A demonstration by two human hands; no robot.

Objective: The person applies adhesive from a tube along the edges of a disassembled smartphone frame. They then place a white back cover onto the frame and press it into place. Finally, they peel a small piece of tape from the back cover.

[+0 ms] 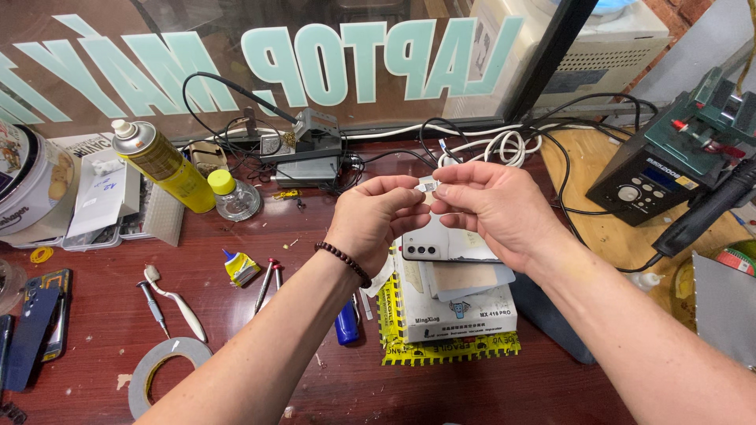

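From the head cam: both hands are up over the dark red workbench (pixel 260 236), pinching one tiny white part (pixel 427 185) between them. The left hand (pixel 376 214), beaded bracelet (pixel 343 262) on its wrist, has thumb and forefinger closed on the part's left edge; the right hand (pixel 492 206) nips the other side the same way. Right below them a white phone (pixel 441 245) lies on a grey box (pixel 457 311). A yellow spray can (pixel 164 164) lies off to the left, and a roll of tape (pixel 161 370) sits near the front edge.
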